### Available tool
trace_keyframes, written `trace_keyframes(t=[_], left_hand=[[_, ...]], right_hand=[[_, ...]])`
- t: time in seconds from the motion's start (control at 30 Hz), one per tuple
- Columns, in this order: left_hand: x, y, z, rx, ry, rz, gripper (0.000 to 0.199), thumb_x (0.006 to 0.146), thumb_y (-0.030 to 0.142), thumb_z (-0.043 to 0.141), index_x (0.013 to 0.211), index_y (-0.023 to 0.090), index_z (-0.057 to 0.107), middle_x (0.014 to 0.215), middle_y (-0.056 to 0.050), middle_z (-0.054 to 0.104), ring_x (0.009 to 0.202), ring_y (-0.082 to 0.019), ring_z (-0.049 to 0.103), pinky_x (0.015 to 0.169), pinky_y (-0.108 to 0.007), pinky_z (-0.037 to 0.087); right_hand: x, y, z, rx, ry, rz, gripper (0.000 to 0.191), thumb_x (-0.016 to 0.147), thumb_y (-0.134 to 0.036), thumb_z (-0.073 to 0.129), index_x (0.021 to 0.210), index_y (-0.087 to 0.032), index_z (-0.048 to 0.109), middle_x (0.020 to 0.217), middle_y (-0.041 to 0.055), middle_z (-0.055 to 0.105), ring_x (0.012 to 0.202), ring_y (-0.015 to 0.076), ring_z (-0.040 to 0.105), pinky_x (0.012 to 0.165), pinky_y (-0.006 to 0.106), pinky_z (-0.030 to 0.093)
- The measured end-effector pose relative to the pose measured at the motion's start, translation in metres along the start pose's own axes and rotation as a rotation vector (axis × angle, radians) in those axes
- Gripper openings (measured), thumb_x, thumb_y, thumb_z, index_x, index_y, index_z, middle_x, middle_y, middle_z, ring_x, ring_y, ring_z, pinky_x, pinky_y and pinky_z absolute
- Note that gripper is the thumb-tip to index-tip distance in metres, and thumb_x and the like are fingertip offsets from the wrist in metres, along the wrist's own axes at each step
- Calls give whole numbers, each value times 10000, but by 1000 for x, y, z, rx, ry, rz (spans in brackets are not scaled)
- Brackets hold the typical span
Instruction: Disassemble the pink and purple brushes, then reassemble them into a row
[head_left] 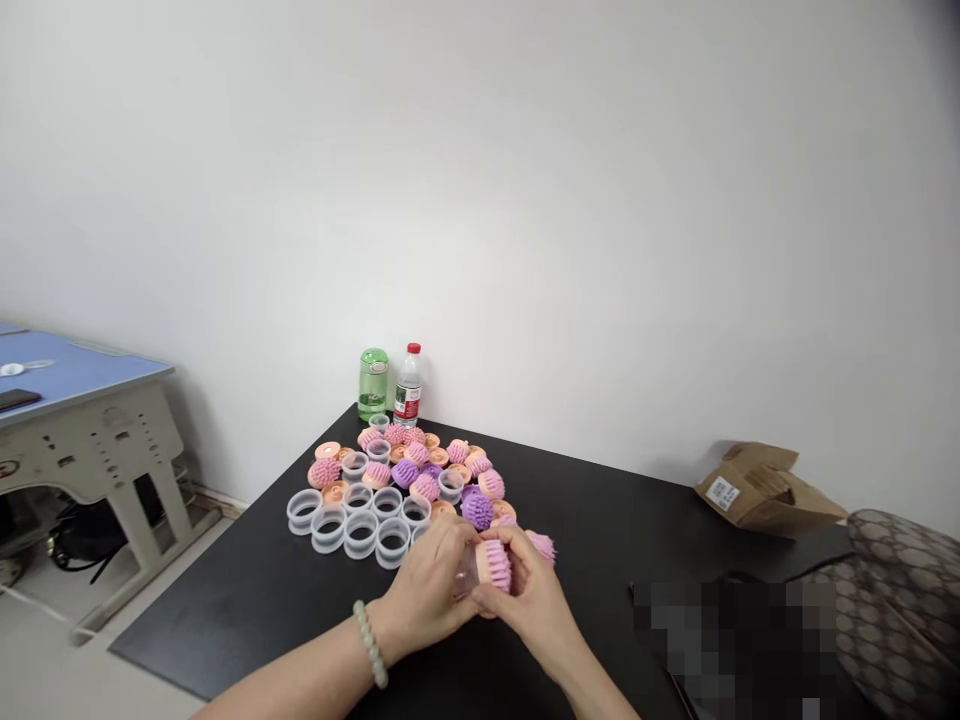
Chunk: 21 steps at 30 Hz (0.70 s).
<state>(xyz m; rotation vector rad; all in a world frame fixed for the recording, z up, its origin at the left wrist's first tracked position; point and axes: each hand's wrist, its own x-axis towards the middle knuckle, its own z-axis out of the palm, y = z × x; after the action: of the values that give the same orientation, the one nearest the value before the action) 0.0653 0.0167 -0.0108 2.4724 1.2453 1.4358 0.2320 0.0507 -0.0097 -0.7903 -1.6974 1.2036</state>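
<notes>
In front of me, above the near part of the black table, my left hand (427, 580) is closed around a clear plastic cylinder (466, 572). My right hand (538, 605) pinches a round brush head (496, 565) with pink bristles and a peach base. The two parts meet between my hands, brush side facing right; whether they are joined is hidden by the fingers. Just beyond my left hand stand several clear plastic rings (361, 534). Behind them lie several more brush heads, pink ones (376, 474) and purple ones (478, 508), some with the peach base upward.
A green bottle (373, 385) and a red-capped water bottle (409, 388) stand at the black table's (247, 590) far corner by the wall. To the right are a crumpled brown paper bag (769, 490) and a patterned dark fabric item (900, 590). A blue desk (82, 380) is at left.
</notes>
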Motion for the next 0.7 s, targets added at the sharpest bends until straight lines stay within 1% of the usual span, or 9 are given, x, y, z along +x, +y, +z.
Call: trace_keyframes(t=[0.07, 0.17, 0.3, 0.43, 0.57, 0.63, 0.7], left_hand=[[0, -2, 1, 30, -7, 17, 324, 869, 342, 646, 1065, 204, 428, 981, -88, 595, 858, -237, 573, 753, -400, 522], [-1, -4, 2, 73, -23, 71, 295, 877, 318, 640, 1042, 194, 429, 989, -99, 593, 872, -242, 558, 778, -413, 507], [-2, -6, 4, 120, -21, 111, 258, 891, 287, 618, 1045, 181, 440, 964, -96, 583, 838, -229, 544, 729, -370, 498], [-2, -8, 5, 191, 17, 136, 257, 893, 326, 617, 1019, 179, 448, 904, -72, 568, 786, -213, 528, 690, -344, 482], [-2, -8, 5, 206, 7, 89, 333, 859, 462, 651, 915, 195, 460, 807, -31, 553, 704, -190, 523, 615, -300, 442], [-1, -9, 4, 189, -22, 24, 405, 805, 524, 696, 875, 202, 463, 781, -16, 554, 673, -179, 522, 587, -285, 422], [-1, -9, 3, 163, -64, -42, 457, 742, 545, 750, 854, 207, 463, 769, -2, 562, 655, -173, 526, 571, -276, 409]], right_hand=[[-1, 6, -2, 11, 1, -21, 418, 628, -256, 801, 1005, -230, 621, 961, 36, 630, 857, 229, 640, 728, 326, 552], [-5, 7, -7, 5, -12, -47, 412, 669, -237, 782, 1045, -242, 612, 1076, 63, 645, 970, 254, 654, 810, 347, 558], [-10, 4, -11, -100, -35, -85, 354, 762, -322, 731, 1088, -236, 624, 1120, 83, 673, 1053, 271, 659, 900, 366, 541], [-13, 7, -11, -214, 1, -74, 358, 802, -385, 703, 1117, -226, 643, 1128, 92, 705, 1022, 273, 685, 867, 352, 561], [-14, 8, -10, -241, 28, -86, 363, 792, -408, 723, 1102, -227, 666, 1133, 97, 720, 1009, 294, 699, 838, 366, 579], [-14, 6, -11, -254, 19, -121, 357, 792, -398, 735, 1107, -243, 671, 1134, 89, 722, 1033, 301, 692, 866, 384, 573], [-15, 3, -12, -278, -3, -184, 347, 791, -370, 748, 1114, -268, 675, 1157, 76, 715, 1085, 303, 668, 931, 406, 546]])
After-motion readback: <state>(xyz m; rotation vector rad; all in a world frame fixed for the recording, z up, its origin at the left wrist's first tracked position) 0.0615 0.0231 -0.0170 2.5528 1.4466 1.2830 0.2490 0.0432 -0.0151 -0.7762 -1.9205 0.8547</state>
